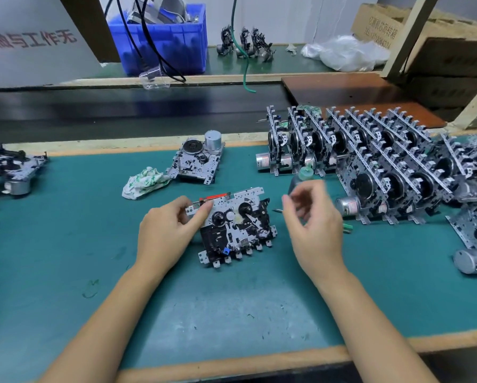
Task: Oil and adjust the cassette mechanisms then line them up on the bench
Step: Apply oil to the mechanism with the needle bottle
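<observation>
Green matting covers the desk we're working at, scuffed and spotted near the front edge. Our left hand pinches the top-left corner of the cassette mechanism, which lies flat just right of that hand. Our right hand hovers just right of it with fingers loosely curled around nothing, and they're blurry. A green-capped bottle sits half hidden behind those fingers. A crumpled rag and another mechanism lie further back, with rows of finished mechanisms standing on edge at right, running off frame. Way back, a blue bin, a sign reading partly "与工作无", and a cardboard box whose print we can't make out.
</observation>
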Tool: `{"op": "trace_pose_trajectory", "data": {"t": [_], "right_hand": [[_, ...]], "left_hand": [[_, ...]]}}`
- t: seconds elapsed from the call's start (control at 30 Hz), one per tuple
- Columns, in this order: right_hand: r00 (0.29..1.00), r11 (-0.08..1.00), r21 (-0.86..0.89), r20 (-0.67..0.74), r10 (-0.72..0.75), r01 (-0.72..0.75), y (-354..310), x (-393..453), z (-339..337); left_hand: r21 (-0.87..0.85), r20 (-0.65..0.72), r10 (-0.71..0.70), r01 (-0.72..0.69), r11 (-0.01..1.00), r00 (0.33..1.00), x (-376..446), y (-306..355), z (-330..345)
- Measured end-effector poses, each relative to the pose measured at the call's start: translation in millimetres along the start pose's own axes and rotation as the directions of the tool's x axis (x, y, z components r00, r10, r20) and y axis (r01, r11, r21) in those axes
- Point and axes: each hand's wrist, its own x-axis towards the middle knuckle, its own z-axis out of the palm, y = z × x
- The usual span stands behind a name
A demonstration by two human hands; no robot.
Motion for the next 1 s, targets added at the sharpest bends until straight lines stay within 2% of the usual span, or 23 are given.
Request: {"op": "trace_pose_trajectory", "data": {"t": [0.1,0.17,0.3,0.47,0.6,0.7,0.8,0.87,0.93,1.0], "right_hand": [[0.96,0.98,-0.198,0.276,0.044,0.012,2.2,-2.9,3.8],[0.919,0.976,-0.215,0.376,0.118,-0.037,5.4,-2.3,2.1],[0.89,0.975,-0.179,0.413,0.193,-0.128,7.3,-0.8,-2.4],[0.873,0.958,-0.285,0.46,0.165,-0.031,5.0,-1.0,-2.0],[0.848,0.953,-0.301,0.513,0.129,0.037,3.1,-2.1,-3.4],[0.837,0.964,-0.259,0.539,0.097,0.056,3.6,-2.0,-5.5],[0.813,0.994,-0.107,0.58,0.046,0.02,3.6,-0.8,-8.3],[0.798,1.0,-0.002,0.602,-0.012,0.017,1.8,-1.9,-8.6],[0.814,0.996,0.084,0.576,-0.072,0.029,-0.4,-2.9,-7.5],[0.858,0.986,0.167,0.503,-0.104,0.021,-3.1,-4.0,-7.3]], "left_hand": [[-0.199,0.184,-0.051,0.088,0.976,0.982,-0.6,0.4,-1.3],[-0.318,0.216,-0.074,0.142,0.937,0.974,-1.6,1.7,0.9],[-0.399,0.219,-0.124,0.205,0.894,0.968,1.0,2.1,4.0],[-0.453,0.246,-0.136,0.238,0.859,0.96,2.6,-0.9,3.9],[-0.524,0.273,-0.178,0.301,0.797,0.945,4.8,-2.1,3.5],[-0.547,0.315,-0.209,0.357,0.757,0.926,6.5,-4.7,2.3],[-0.568,0.288,-0.244,0.37,0.735,0.926,6.8,-4.7,-2.7],[-0.591,0.316,-0.291,0.428,0.684,0.903,7.6,-4.6,-6.3],[-0.621,0.381,-0.317,0.495,0.608,0.868,8.9,-2.7,-10.1],[-0.594,0.49,-0.326,0.584,0.554,0.808,9.2,-0.7,-15.5]]}}
